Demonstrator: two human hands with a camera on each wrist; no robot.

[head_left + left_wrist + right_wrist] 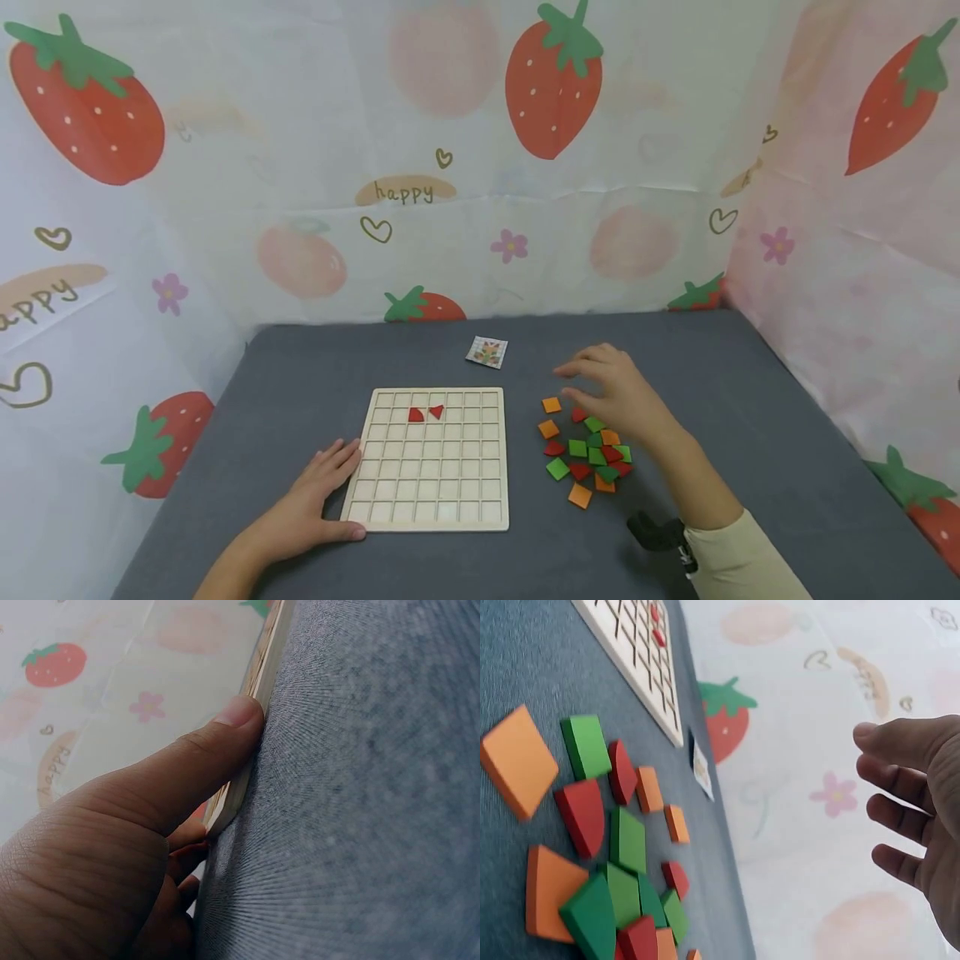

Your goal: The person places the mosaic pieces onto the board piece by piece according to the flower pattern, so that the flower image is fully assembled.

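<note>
A wooden grid board (pixel 431 467) lies on the dark grey table, two red pieces (pixel 416 414) sitting in cells of its second row. My left hand (pixel 307 500) rests at the board's left side, thumb on the near left corner and fingers along the edge; the left wrist view shows the thumb (pixel 217 742) against the rim. Over the far end of a pile of coloured pieces (pixel 596 454), my right hand (pixel 615 392) hovers with loosely bent fingers. In the right wrist view nothing is between the thumb and fingers of the right hand (pixel 915 795).
Orange, green and red flat pieces (pixel 585 817) lie loose right of the board, some overlapping. A small printed card (pixel 487 352) with a coloured pattern lies beyond the board. Strawberry-printed cloth (pixel 480 275) hangs behind the table and at both sides.
</note>
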